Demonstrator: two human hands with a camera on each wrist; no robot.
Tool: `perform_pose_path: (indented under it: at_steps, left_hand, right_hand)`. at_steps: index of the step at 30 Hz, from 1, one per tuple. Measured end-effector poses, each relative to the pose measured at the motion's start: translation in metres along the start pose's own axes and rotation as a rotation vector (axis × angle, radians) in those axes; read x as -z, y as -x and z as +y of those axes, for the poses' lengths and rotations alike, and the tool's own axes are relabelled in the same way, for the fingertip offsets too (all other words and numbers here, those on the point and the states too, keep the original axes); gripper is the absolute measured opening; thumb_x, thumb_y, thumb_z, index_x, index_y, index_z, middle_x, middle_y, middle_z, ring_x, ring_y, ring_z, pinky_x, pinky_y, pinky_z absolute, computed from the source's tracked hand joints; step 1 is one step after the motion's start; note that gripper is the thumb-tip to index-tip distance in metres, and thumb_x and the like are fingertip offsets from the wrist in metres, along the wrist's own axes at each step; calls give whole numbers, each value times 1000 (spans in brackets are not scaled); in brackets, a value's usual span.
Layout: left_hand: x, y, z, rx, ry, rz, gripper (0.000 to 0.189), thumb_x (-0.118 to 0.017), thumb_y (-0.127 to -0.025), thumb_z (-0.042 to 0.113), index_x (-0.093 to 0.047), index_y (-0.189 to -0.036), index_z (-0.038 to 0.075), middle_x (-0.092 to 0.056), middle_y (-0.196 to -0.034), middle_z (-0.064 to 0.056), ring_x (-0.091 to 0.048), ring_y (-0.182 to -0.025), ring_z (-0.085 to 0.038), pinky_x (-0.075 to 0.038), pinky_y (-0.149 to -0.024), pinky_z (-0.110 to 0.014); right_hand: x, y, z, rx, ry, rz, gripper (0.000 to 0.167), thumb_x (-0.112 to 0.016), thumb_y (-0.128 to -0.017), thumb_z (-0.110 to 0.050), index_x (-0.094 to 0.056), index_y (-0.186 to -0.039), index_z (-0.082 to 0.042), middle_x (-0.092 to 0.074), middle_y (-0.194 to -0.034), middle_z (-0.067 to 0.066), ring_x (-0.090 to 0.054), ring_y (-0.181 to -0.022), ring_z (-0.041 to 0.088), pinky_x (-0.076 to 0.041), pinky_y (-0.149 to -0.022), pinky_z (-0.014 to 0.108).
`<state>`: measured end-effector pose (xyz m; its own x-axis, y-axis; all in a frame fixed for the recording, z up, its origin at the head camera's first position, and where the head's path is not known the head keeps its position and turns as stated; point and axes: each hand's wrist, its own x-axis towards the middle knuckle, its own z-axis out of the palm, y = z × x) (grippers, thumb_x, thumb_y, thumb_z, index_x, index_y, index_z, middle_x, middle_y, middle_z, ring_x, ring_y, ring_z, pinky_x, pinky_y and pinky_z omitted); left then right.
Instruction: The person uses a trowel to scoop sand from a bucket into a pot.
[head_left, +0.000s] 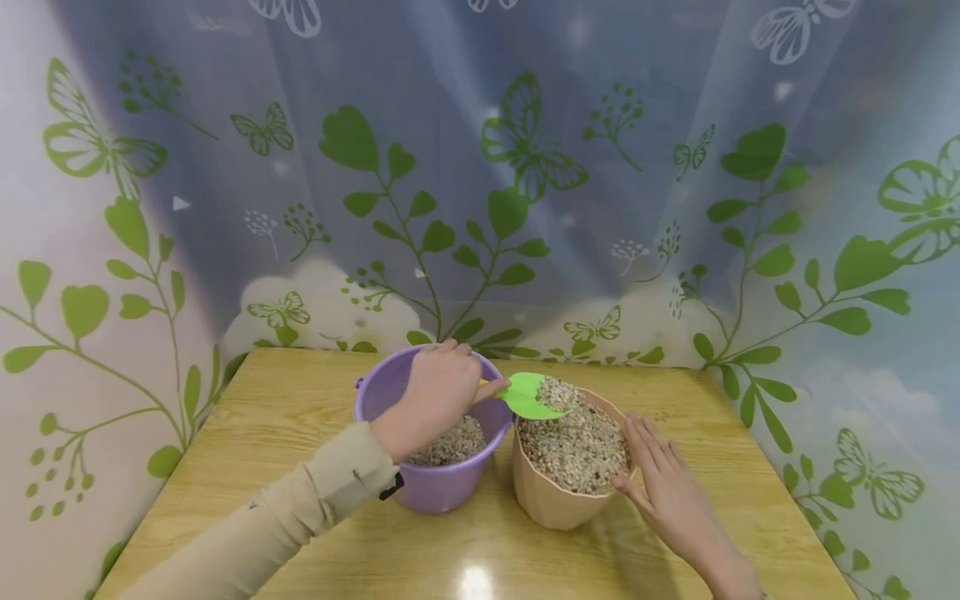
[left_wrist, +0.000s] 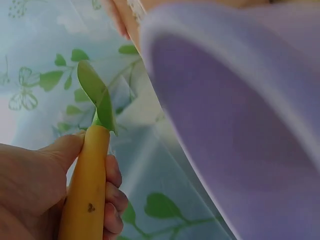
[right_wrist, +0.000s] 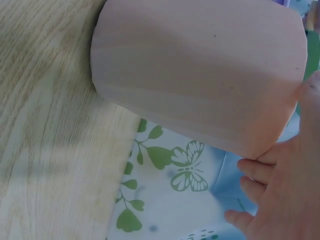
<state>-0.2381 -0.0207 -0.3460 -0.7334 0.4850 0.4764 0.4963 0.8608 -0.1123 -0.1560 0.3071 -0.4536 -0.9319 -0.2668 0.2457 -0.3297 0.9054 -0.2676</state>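
Observation:
My left hand [head_left: 438, 392] grips the yellow handle of a small trowel [left_wrist: 87, 185], thumb along one side and fingers curled round the other. Its green blade [head_left: 523, 397] carries pale, gravel-like grains over the left rim of a peach plant pot [head_left: 553, 502]. Similar grains [head_left: 577, 450] fill that pot nearly to the top. On the pot's right side rests my right hand [head_left: 671, 492], fingers extended and touching the rim and wall. Below my left hand stands a purple bucket [head_left: 437, 490] with more grains [head_left: 459, 442] lying inside, partly hidden by that hand.
Both containers stand side by side on a light wooden table [head_left: 300, 400]. Behind and beside the table hangs a curtain [head_left: 450, 250] printed with green leaves and butterflies. A long beige sleeve [head_left: 277, 517] covers the left arm, which crosses the table's front left.

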Motion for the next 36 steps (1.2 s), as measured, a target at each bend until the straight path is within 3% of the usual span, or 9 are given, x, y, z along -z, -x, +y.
perform_pose_path:
  at_steps: [3, 6, 9, 14, 18, 24, 28, 36]
  left_hand:
    - [-4, -5, 13, -41, -5, 26, 57, -64, -92, 60, -60, -56, 17, -60, -65, 0, -59, -69, -18, -49, -56, -28]
    - [-8, -11, 23, -84, -19, 31, 63, -65, -92, 59, -46, -48, 19, -47, -54, 3, -53, -60, -16, -41, -48, -24]
    - [-12, -18, 33, -109, -49, -59, 67, -60, -95, 61, -35, -48, 19, -38, -54, 3, -48, -58, -15, -39, -49, -24]
    - [-19, -33, 47, -121, -100, -224, 67, -52, -99, 60, -32, -51, 19, -30, -57, 3, -37, -57, -13, -30, -52, -24]
    - [-23, -44, 55, -124, -160, -259, 65, -52, -100, 59, -33, -53, 18, -30, -57, 4, -34, -58, -12, -23, -52, -25]
    - [-27, -60, 66, -155, -232, -307, 58, -55, -98, 58, -42, -56, 21, -41, -58, 7, -48, -64, -10, -35, -60, -24]
    - [-24, -68, 75, -204, -307, -331, 55, -53, -97, 60, -45, -59, 22, -40, -60, 7, -42, -62, -9, -32, -61, -24]
    - [-17, -68, 88, -330, -399, -224, 50, -56, -94, 64, -52, -63, 25, -46, -64, 11, -40, -62, -6, -25, -56, -22]
  right_hand:
    - [-1, 0, 1, 2, 2, 9, 81, -59, -101, -42, -17, -161, -6, -22, -166, 18, -20, -152, 37, -20, -118, 63]
    - [-1, 0, 1, 7, 6, 17, 82, -58, -101, -44, -17, -161, -7, -21, -166, 16, -21, -152, 37, -22, -117, 63]
    - [-1, 0, 2, 12, 8, 22, 82, -58, -101, -44, -17, -161, -7, -21, -166, 15, -21, -152, 37, -23, -117, 63]
    - [-1, 0, 1, 10, 6, 20, 81, -58, -102, -44, -17, -161, -6, -21, -166, 16, -21, -152, 37, -21, -119, 60]
    - [-1, 0, 1, 13, 7, 19, 81, -58, -102, -43, -17, -161, -5, -21, -166, 16, -21, -152, 38, -21, -118, 61]
    - [-2, -1, 2, 11, -2, 13, 82, -58, -102, -43, -16, -161, -6, -21, -166, 16, -20, -153, 36, -25, -114, 65]
    - [-2, -1, 3, 16, -10, 15, 82, -59, -101, -42, -14, -162, -8, -21, -166, 16, -20, -153, 36, -25, -114, 66]
    - [-3, -1, 4, 19, -34, 27, 81, -60, -101, -40, -17, -161, -5, -20, -167, 15, -19, -153, 35, -25, -114, 65]
